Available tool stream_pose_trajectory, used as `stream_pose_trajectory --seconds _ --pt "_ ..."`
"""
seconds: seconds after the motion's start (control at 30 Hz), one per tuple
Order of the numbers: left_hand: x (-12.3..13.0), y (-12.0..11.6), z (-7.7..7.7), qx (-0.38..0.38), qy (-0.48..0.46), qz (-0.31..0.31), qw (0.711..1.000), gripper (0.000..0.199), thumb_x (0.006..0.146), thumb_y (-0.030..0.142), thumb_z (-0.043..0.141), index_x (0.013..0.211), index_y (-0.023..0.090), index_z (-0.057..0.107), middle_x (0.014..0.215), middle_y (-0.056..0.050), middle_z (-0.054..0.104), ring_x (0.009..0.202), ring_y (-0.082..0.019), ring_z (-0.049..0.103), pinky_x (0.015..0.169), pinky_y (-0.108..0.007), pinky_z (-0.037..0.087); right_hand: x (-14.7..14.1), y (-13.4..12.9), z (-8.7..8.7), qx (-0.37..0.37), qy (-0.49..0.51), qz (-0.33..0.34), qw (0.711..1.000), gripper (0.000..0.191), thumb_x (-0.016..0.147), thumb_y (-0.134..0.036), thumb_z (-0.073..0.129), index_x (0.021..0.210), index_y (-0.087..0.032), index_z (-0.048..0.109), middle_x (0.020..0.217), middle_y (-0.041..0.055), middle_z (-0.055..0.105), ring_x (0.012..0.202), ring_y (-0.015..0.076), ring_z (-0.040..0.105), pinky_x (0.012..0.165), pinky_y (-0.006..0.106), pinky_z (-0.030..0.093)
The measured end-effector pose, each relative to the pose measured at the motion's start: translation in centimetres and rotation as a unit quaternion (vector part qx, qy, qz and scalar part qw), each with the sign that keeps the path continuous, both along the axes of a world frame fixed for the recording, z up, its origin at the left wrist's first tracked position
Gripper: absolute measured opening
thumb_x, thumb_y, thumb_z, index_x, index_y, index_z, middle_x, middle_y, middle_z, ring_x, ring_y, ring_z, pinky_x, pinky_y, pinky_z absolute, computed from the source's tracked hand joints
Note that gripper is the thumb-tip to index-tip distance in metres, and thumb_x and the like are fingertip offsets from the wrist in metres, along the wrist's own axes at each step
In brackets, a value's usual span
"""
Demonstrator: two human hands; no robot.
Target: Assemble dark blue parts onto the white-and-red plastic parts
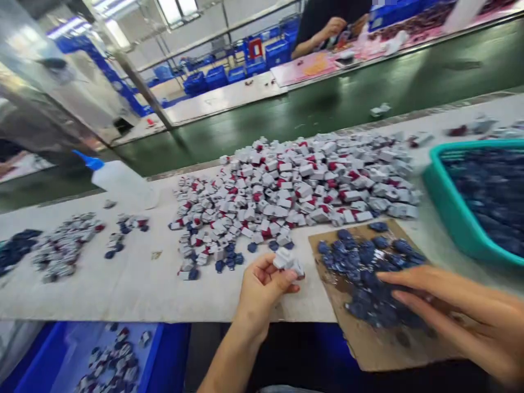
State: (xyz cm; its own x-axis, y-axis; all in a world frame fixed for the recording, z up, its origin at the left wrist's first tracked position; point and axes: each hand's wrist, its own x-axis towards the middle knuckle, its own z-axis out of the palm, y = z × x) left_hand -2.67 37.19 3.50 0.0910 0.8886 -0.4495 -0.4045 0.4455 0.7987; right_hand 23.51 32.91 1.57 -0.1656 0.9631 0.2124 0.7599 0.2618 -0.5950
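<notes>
My left hand (262, 289) is shut on a small white plastic part (284, 261), pinching it between thumb and fingers at the near edge of the bench. My right hand (462, 319) lies with fingers extended on a heap of dark blue parts (368, 278), which sit on a brown cardboard sheet (368, 349). A large spread of white parts with red marks (295, 185) covers the bench above and left of my left hand. A few blue parts lie along its lower edge.
A teal basket (458, 210) full of blue parts stands at the right. A plastic squeeze bottle with a blue nozzle (118, 180) lies at the far bench edge. Smaller part heaps lie left. A blue bin (110, 355) sits below the bench. Beyond a green conveyor belt (327, 109), a co-worker's hand (333, 27) works.
</notes>
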Motion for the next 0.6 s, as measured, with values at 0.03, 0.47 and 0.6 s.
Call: stream_pose_trajectory --seconds 0.03,0.47,0.6 --pt "0.6 -0.7 -0.4 -0.009 -0.003 -0.012 1.0 0.034 0.053 0.03 0.088 0.073 0.014 0.066 0.068 0.0 0.069 0.065 -0.011 0.065 0.055 -0.015 0.049 -0.1 -0.3 0.3 -0.011 0.007 0.007 1.0 0.022 0.092 -0.042 0.05 0.103 -0.032 0.066 0.104 -0.0004 0.065 0.09 0.018 0.065 0.071 0.022 0.056" --pt "1.0 -2.0 -1.8 0.036 -0.001 -0.13 0.991 0.024 0.062 0.02 0.082 0.077 0.015 0.064 0.074 -0.002 0.073 0.066 -0.008 0.063 0.061 -0.015 0.05 -0.1 0.5 1.8 -0.136 0.062 -0.035 0.988 0.032 0.084 -0.052 0.056 0.094 -0.025 0.07 0.075 0.0025 0.063 0.056 0.0136 0.057 0.045 0.021 0.046" --pt "1.0 -1.9 -2.0 0.037 -0.01 -0.129 0.991 0.023 0.063 0.021 0.081 0.077 0.015 0.063 0.076 -0.003 0.073 0.067 -0.009 0.063 0.062 -0.016 0.05 0.3 0.7 2.2 -0.175 0.083 -0.065 0.979 0.046 0.081 -0.061 0.056 0.102 -0.022 0.07 0.072 0.0044 0.065 0.055 0.0145 0.059 0.046 0.021 0.05"
